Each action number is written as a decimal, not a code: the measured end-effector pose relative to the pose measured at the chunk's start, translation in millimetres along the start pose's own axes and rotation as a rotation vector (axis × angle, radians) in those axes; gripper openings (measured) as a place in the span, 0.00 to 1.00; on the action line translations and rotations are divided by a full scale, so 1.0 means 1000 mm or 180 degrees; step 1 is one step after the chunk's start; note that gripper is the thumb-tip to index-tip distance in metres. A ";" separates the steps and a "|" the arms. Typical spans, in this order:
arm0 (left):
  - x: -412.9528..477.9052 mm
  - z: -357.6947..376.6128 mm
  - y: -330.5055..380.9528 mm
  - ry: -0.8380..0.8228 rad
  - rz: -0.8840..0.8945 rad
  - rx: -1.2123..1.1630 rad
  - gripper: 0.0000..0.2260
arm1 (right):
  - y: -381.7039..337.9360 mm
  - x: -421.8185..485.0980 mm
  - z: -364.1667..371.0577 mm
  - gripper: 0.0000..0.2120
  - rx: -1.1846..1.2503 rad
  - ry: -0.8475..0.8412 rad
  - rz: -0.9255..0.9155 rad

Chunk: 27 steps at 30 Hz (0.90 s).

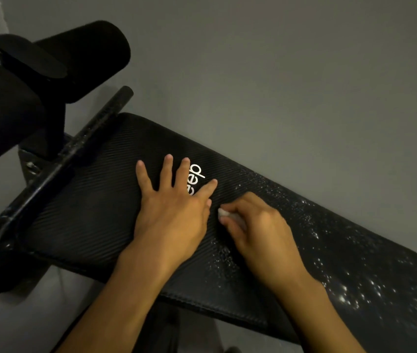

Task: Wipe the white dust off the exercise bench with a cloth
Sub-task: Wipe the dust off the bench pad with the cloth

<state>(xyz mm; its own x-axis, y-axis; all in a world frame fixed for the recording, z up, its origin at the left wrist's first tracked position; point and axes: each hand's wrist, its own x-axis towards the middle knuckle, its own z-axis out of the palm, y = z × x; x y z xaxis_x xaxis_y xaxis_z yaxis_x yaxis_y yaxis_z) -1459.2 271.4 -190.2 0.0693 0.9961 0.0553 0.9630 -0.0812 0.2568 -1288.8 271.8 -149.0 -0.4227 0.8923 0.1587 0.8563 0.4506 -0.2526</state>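
A black ribbed exercise bench (87, 217) runs from the upper left to the lower right, with a white logo partly under my fingers. My left hand (174, 212) lies flat on the pad with fingers spread. Just to its right, my right hand (255, 225) is curled around a small white cloth (224, 213), of which only a corner shows at the fingertips, pressed to the pad. White dust (355, 294) speckles the pad to the right of my hands and thickens toward the lower right. The pad to the left of my hands looks dark and clean.
A black crossbar (75, 149) lies across the bench's left end. Beyond it stand two black foam rollers (95, 54) on the frame. Grey floor (278, 72) surrounds the bench above and at the lower left.
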 end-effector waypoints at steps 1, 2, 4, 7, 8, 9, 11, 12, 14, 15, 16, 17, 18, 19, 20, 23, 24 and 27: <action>-0.001 0.000 0.000 -0.0001 -0.0002 0.0010 0.25 | -0.002 -0.002 0.002 0.07 -0.0034 0.0017 -0.0025; -0.001 -0.001 0.000 -0.0003 0.0005 0.0016 0.25 | -0.006 -0.007 0.003 0.07 -0.0011 -0.0056 -0.0094; -0.002 -0.002 0.000 -0.0011 0.0028 0.0007 0.24 | -0.013 -0.024 -0.001 0.06 0.0281 -0.0366 -0.0268; -0.002 -0.001 -0.001 0.0038 0.0058 -0.0034 0.24 | -0.015 -0.039 -0.012 0.06 0.0658 -0.0788 -0.0415; -0.002 0.000 -0.001 0.0052 0.0060 -0.0041 0.24 | -0.014 -0.037 -0.014 0.07 0.0669 -0.0851 -0.0384; -0.002 0.000 -0.001 0.0049 0.0062 -0.0041 0.24 | -0.013 -0.034 -0.015 0.07 0.0620 -0.0837 -0.0323; -0.001 0.001 -0.001 0.0030 0.0050 -0.0028 0.24 | -0.015 -0.027 -0.011 0.07 0.0163 -0.0532 -0.0314; -0.001 0.001 -0.001 0.0017 0.0052 -0.0012 0.24 | -0.019 -0.024 -0.009 0.07 -0.0104 -0.0390 -0.0362; 0.001 0.002 -0.001 0.0007 0.0066 0.0004 0.23 | -0.026 -0.026 -0.008 0.07 -0.0133 -0.0464 -0.0482; 0.001 0.002 -0.002 0.0024 0.0065 -0.0020 0.23 | -0.027 -0.030 -0.009 0.07 0.0113 -0.0672 -0.0540; 0.000 0.003 -0.002 0.0062 0.0060 -0.0051 0.23 | -0.026 -0.035 -0.012 0.06 0.0421 -0.0910 -0.0583; 0.000 0.004 -0.003 0.0098 0.0065 -0.0067 0.23 | -0.024 -0.040 -0.015 0.06 0.0680 -0.1117 -0.0586; 0.000 0.004 -0.003 0.0132 0.0074 -0.0079 0.23 | -0.021 -0.044 -0.017 0.07 0.0784 -0.1219 -0.0578; -0.001 0.005 -0.002 0.0151 0.0076 -0.0084 0.23 | -0.019 -0.048 -0.017 0.08 0.0742 -0.1182 -0.0579; -0.001 0.005 -0.002 0.0169 0.0071 -0.0090 0.23 | -0.018 -0.049 -0.015 0.08 0.0599 -0.1015 -0.0554; 0.000 0.005 -0.001 0.0112 0.0055 -0.0059 0.24 | -0.023 -0.046 -0.007 0.08 0.0144 -0.0440 -0.0493; 0.001 0.006 -0.002 0.0127 0.0051 -0.0062 0.25 | -0.026 -0.046 -0.006 0.07 0.0179 -0.0470 -0.0527; 0.001 0.008 -0.003 0.0222 0.0050 -0.0132 0.25 | -0.023 -0.054 -0.011 0.07 0.0707 -0.0980 -0.0602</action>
<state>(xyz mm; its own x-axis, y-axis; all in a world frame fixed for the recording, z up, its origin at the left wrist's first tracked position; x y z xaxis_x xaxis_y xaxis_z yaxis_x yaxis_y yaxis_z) -1459.9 272.6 -198.8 0.0645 0.9899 0.1263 0.9503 -0.0996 0.2951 -1282.3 213.5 -141.6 -0.6640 0.7452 -0.0620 0.6846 0.5725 -0.4512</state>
